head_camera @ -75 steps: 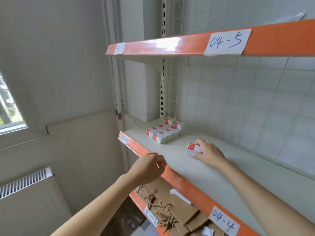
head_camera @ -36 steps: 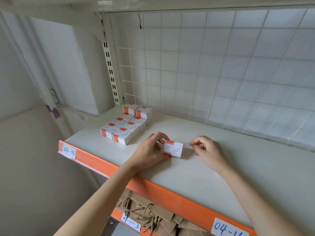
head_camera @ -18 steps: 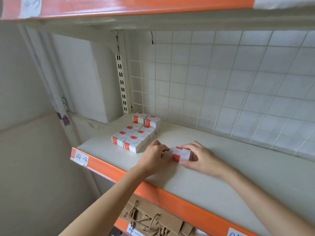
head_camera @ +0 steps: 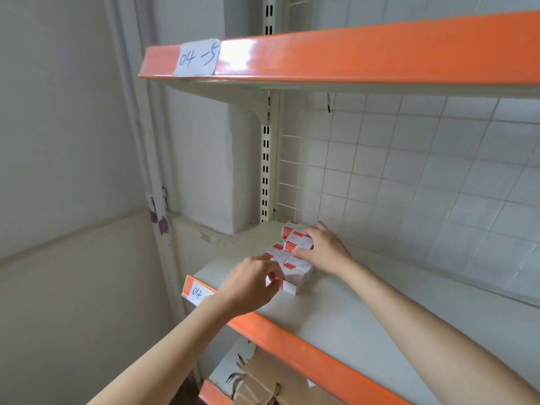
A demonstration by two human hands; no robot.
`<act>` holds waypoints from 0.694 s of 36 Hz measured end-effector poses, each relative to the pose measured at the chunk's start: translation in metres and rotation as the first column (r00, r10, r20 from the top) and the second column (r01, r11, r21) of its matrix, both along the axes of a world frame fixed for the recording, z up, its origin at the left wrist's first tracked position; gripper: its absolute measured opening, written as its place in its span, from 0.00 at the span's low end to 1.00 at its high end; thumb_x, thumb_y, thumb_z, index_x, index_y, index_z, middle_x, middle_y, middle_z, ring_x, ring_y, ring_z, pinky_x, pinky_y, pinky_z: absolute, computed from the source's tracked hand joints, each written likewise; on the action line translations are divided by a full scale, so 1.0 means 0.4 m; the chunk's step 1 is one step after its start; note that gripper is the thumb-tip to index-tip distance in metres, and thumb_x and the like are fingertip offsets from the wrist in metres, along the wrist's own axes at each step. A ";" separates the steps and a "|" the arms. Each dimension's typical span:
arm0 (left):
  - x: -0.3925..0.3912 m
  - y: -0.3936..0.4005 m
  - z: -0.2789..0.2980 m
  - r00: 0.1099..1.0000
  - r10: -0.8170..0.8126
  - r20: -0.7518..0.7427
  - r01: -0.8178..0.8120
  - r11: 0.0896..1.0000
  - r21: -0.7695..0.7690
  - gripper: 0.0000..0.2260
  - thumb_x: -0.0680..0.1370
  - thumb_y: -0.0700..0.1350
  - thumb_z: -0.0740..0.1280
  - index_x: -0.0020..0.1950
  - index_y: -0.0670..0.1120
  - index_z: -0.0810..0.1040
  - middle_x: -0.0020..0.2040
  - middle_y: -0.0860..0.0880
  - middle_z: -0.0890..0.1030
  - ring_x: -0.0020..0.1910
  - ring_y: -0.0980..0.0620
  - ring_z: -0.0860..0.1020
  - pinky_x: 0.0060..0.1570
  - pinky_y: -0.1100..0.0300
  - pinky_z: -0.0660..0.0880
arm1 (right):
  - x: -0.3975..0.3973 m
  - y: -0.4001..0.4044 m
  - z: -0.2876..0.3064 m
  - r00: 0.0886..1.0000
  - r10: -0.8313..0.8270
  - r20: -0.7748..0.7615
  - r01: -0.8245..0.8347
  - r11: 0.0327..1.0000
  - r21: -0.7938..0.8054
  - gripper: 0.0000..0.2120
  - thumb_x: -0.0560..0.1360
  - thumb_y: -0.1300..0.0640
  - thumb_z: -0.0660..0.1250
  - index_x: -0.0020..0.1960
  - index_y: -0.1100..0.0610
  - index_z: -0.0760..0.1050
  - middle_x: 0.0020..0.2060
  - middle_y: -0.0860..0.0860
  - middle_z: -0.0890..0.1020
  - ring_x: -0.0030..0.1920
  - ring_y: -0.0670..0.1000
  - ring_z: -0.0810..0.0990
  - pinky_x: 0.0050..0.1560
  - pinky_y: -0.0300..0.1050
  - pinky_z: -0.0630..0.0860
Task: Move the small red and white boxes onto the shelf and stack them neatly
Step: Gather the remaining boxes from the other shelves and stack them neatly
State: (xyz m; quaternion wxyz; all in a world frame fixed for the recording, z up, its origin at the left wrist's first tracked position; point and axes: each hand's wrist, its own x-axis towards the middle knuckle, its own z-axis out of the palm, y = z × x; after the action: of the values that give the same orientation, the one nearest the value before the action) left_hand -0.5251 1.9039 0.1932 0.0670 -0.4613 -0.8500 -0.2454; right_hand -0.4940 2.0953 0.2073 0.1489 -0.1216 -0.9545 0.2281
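Several small red and white boxes (head_camera: 295,268) sit grouped at the left end of the white shelf (head_camera: 365,323) with the orange front edge. My right hand (head_camera: 324,249) grips one red and white box (head_camera: 299,244) on top of the group near the back. My left hand (head_camera: 251,283) curls its fingers round the front box (head_camera: 292,285) at the group's near end. Part of the group is hidden behind my left hand.
An upper shelf (head_camera: 350,54) labelled 04-5 hangs overhead. A wire grid and tiled wall (head_camera: 409,176) back the shelf; a slotted upright (head_camera: 266,171) stands at its left. Brown paper bags (head_camera: 263,381) lie on the shelf below. A wall (head_camera: 73,171) is at left.
Both hands moved left from the middle of the shelf to the group of boxes, the right hand carrying its box onto the group. The camera view tilted up.
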 end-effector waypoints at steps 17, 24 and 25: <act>-0.050 -0.002 0.000 0.987 -0.157 -0.013 0.157 0.987 0.014 0.07 0.77 0.44 0.63 0.48 0.47 0.81 0.46 0.49 0.79 0.39 0.51 0.76 0.43 0.56 0.74 | -0.055 -0.033 -0.011 0.992 -0.111 0.059 0.100 0.981 0.164 0.21 0.76 0.50 0.64 0.66 0.56 0.69 0.57 0.52 0.66 0.53 0.54 0.76 0.55 0.48 0.74; 0.022 0.100 0.025 0.954 -0.261 -0.149 0.228 0.951 -0.209 0.09 0.78 0.44 0.59 0.52 0.44 0.78 0.51 0.46 0.76 0.49 0.44 0.76 0.42 0.53 0.73 | 0.134 0.046 -0.005 0.995 0.009 0.104 -0.030 0.980 0.198 0.11 0.75 0.56 0.64 0.57 0.55 0.76 0.49 0.50 0.74 0.43 0.49 0.73 0.50 0.43 0.73; 0.038 0.115 0.029 0.947 -0.280 -0.161 0.237 0.941 -0.241 0.10 0.78 0.44 0.59 0.54 0.44 0.78 0.52 0.46 0.76 0.51 0.43 0.76 0.42 0.54 0.72 | 0.173 0.057 -0.004 0.990 0.014 0.137 -0.045 0.973 0.226 0.11 0.76 0.56 0.64 0.57 0.55 0.76 0.48 0.51 0.75 0.43 0.49 0.73 0.50 0.44 0.73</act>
State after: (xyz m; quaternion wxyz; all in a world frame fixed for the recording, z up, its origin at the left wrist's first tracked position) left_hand -0.5099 1.9500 0.2049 0.0649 -0.5953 -0.7931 -0.1116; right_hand -0.4250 2.1182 0.2059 0.0938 -0.1045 -0.9839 0.1102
